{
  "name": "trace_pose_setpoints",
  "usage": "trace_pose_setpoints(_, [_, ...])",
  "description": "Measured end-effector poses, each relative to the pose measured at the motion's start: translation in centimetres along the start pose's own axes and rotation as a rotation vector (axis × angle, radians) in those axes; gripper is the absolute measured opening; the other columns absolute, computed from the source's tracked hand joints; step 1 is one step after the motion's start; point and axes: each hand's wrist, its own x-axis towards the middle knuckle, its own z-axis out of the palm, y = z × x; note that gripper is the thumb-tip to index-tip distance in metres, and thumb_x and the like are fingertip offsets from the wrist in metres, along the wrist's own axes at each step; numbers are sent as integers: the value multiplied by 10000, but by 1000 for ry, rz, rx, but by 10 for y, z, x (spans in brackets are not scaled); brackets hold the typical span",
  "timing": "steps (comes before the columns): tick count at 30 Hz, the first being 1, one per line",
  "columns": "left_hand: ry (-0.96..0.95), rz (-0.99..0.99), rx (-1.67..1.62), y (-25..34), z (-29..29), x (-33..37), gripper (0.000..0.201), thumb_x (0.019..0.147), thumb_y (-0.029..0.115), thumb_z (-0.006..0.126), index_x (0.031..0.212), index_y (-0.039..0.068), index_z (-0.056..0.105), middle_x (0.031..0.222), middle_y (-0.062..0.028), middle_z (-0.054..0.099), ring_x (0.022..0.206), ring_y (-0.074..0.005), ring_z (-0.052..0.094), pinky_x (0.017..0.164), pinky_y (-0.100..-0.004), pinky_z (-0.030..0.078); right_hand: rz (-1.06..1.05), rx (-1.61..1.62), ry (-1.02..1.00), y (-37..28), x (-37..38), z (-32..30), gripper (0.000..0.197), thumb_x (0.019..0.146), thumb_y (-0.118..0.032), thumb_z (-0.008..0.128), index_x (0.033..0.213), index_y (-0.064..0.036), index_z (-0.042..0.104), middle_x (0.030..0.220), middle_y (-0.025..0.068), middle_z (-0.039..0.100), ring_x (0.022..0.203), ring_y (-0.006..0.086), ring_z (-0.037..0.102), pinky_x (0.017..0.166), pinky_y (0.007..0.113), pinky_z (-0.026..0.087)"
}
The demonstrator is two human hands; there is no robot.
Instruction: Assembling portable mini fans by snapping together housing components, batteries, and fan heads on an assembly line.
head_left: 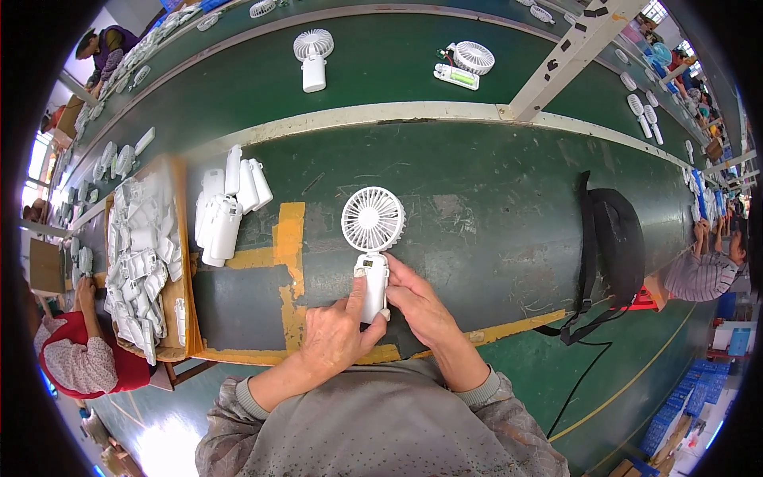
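A white handheld fan (373, 220) lies on the dark worktable straight in front of me, its round grille pointing away and its handle toward me. My left hand (335, 332) is closed on the handle from the left, with finger and thumb against its sides. From the right, my right hand (419, 304) has its fingers pressed along the handle's edge. A small dark window shows near the top of the handle. To the left lies a group of white handle casings (222, 222), some piled on others.
A cardboard box (189, 278) full of white plastic parts stands at the left. A black bag with straps (616, 238) lies at the right. Beyond a pale rail (381, 113), a green conveyor carries one fan (315, 60) and an opened fan (472, 60). Other people work at both sides.
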Motion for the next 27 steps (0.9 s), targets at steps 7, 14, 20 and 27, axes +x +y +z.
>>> trace_pose_setpoints(7, [45,51,-7,-4,9,-1,678,689,232,697,1212,-118,446,599,-170,596,444,-299,578,419,-405,443,6,-76,22,2,-2,2,529,880,-9,426,1391,5,295,1228,79,499,1091,126,474,931,275,384])
trace_pose_setpoints(14, [-12,45,52,-3,8,-4,721,682,260,710,1226,-121,429,633,-172,601,488,-300,599,445,-392,471,-64,-148,175,10,2,14,429,916,-85,509,1319,21,408,1117,65,573,977,102,537,844,248,443])
trace_pose_setpoints(20, [-12,39,-65,-1,-1,-1,624,782,298,658,1234,-68,431,639,-163,599,491,-296,600,439,-385,473,-100,18,182,18,6,0,388,912,-91,533,1269,36,452,1081,64,601,930,94,563,798,237,466])
trace_pose_setpoints(27, [-417,-414,-836,-21,-4,18,355,848,296,606,935,-28,492,702,-191,620,683,-318,638,591,-411,485,-221,217,115,17,1,1,414,907,-118,535,1279,19,418,1231,154,523,1138,243,513,992,372,392])
